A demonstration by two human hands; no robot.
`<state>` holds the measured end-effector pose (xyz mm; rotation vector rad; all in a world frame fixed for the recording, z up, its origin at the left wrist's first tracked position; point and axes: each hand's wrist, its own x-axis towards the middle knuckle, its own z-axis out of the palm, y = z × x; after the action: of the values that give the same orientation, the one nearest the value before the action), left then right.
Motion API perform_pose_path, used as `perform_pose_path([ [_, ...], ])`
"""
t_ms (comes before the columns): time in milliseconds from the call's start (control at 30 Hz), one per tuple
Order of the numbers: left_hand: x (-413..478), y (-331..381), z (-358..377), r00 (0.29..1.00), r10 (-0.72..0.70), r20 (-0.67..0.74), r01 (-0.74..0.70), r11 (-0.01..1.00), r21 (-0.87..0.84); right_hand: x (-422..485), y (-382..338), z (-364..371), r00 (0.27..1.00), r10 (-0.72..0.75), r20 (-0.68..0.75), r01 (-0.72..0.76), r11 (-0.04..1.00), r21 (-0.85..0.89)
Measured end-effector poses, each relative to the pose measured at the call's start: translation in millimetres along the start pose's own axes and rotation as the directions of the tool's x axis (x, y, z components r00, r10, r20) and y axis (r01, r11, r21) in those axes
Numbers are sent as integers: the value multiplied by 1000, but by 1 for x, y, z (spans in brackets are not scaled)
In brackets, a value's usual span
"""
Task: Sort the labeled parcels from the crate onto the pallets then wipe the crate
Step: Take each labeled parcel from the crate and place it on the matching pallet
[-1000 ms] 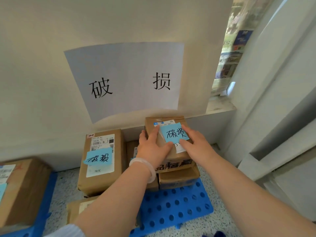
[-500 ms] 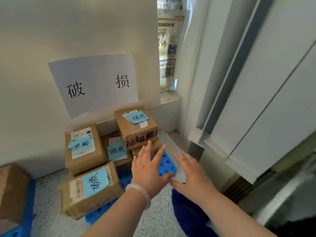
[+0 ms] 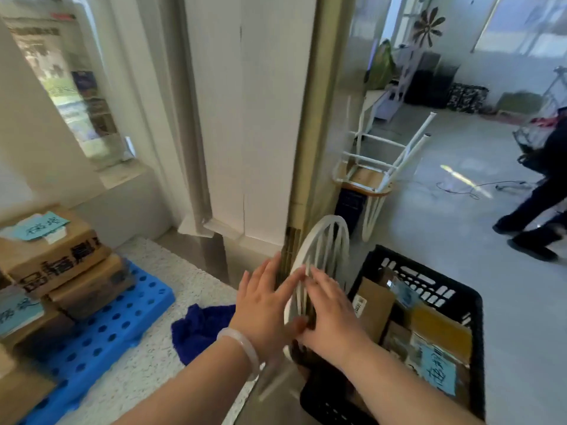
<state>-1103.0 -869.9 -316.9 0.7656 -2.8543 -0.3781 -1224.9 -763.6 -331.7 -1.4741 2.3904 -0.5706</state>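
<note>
Just hovering with empty fingers (image 3: 290, 283) spread wide, left hand (image 3: 264, 305) and right hand (image 3: 331, 320) side by side, beside black plastic crate (image 3: 429, 271) holding brown cardboard parcels (image 3: 374, 305).

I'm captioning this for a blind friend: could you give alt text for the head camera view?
The left hand and right hand stretch forward, open and empty, beside a black crate holding labelled parcels. Left of them, stacked boxes sit on a blue pallet, a blue cloth on the floor between.
</note>
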Motion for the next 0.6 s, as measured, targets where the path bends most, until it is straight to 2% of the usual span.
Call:
perform_pose_path([
  [167, 40, 76, 33, 995, 55, 80, -48, 995, -84, -36, 87, -27, 973, 230, -2, -230, 973, 39],
  [333, 68, 151, 85, 961, 61, 269, -41, 996, -77, -77, 176, -57, 885, 465, 25, -464, 880, 103],
  [467, 82, 183, 130, 918, 3, 397, 40, 994, -100, -100, 239, -58, 800, 595, 84, -600, 789, 128],
  [600, 88, 201, 165, 861, -55, 506, 138, 982, -126, -109, 280, -45, 754, 635, 169, -655, 746, 118],
])
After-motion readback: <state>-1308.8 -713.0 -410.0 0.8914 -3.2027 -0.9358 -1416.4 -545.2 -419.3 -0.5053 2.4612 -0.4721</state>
